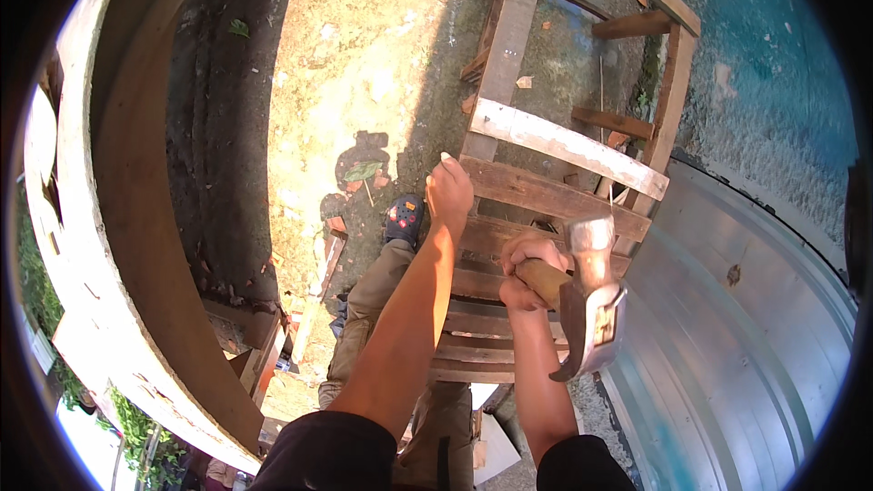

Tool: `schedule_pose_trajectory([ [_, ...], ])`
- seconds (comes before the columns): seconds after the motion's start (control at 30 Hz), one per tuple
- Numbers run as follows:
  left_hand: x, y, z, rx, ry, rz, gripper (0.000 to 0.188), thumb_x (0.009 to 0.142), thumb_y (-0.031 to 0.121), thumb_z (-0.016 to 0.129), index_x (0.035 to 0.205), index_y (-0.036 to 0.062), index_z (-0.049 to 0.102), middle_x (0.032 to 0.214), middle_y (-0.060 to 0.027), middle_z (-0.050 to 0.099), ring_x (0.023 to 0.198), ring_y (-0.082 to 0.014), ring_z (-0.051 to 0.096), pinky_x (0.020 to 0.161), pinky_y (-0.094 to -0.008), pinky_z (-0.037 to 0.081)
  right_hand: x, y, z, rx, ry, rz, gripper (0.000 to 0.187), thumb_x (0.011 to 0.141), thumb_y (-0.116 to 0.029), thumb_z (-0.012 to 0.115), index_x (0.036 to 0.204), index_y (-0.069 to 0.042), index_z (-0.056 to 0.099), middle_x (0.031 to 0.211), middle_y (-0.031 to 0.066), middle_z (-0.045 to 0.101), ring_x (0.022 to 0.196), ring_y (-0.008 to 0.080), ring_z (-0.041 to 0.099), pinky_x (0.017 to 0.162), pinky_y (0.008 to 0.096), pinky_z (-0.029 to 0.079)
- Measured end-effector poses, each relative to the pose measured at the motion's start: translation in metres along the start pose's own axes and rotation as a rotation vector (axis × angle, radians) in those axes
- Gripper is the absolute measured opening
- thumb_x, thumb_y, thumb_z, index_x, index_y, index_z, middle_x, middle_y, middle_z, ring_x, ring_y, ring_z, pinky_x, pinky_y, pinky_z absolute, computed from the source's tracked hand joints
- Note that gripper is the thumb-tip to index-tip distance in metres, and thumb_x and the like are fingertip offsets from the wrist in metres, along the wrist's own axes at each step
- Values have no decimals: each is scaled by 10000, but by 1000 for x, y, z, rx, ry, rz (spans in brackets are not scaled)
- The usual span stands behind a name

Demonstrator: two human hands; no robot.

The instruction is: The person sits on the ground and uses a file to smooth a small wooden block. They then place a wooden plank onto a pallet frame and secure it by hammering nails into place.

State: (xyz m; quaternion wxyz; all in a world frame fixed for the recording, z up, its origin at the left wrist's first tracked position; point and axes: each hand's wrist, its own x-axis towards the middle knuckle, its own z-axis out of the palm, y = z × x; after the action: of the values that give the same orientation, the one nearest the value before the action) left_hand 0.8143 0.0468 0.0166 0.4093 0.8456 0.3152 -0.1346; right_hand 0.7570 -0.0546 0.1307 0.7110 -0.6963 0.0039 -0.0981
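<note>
My right hand (531, 255) is wrapped round the wooden handle of a claw hammer (588, 314). The hammer is raised, with its metal head and curved claw close to the camera. My left hand (449, 189) is closed, its fingers curled and the thumb on top. It is at the left end of a brown wooden slat (546, 189); whatever is in its fingers is hidden. That slat belongs to a slatted wooden frame (509, 32) in front of me. A slat with worn white paint (568, 147) crosses the frame just beyond it.
Corrugated metal sheeting (727, 309) leans along the right, below a worn turquoise wall (764, 64). At the left stands a large curved-looking wooden panel (136, 127). Scraps of wood (318, 291) lie on the sunlit concrete floor (355, 45), near my dark shoe (403, 218).
</note>
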Motion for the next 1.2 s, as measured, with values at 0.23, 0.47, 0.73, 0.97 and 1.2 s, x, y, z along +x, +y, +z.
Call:
schedule_pose_trajectory([
  [0.23,4,-7,7,36,-56,-35,583,1038,345,307,858,-84,658,882,-342,655,865,-547,612,823,-601,472,23,6,10,-218,304,797,647,1020,-591,430,733,-19,526,577,36,500,498,134,479,460,286,379],
  [0.47,1,-9,5,25,-34,-14,577,1040,338,296,853,-68,661,863,-326,662,842,-531,624,795,-586,488,-27,19,1,-171,184,255,633,932,-656,526,777,-43,540,581,69,523,493,195,512,467,324,408],
  [0.73,3,1,-2,28,-93,-40,571,1034,348,301,857,-65,654,881,-329,659,885,-537,620,825,-588,483,10,-38,17,-1,246,515,771,873,-763,533,816,4,483,589,35,440,465,101,432,409,224,311],
  [0.97,0,3,-1,-2,-77,-31,543,1034,323,313,855,-68,644,877,-340,654,883,-546,612,802,-594,480,35,38,17,-612,40,681,704,966,-686,443,640,-62,425,577,36,442,524,136,514,428,268,329],
  [1.2,5,7,-11,-16,-105,-49,545,1035,317,305,854,-62,651,873,-335,657,865,-541,616,803,-584,491,38,-8,27,-106,25,137,818,861,-836,419,684,-39,459,543,34,457,466,127,465,408,254,323],
])
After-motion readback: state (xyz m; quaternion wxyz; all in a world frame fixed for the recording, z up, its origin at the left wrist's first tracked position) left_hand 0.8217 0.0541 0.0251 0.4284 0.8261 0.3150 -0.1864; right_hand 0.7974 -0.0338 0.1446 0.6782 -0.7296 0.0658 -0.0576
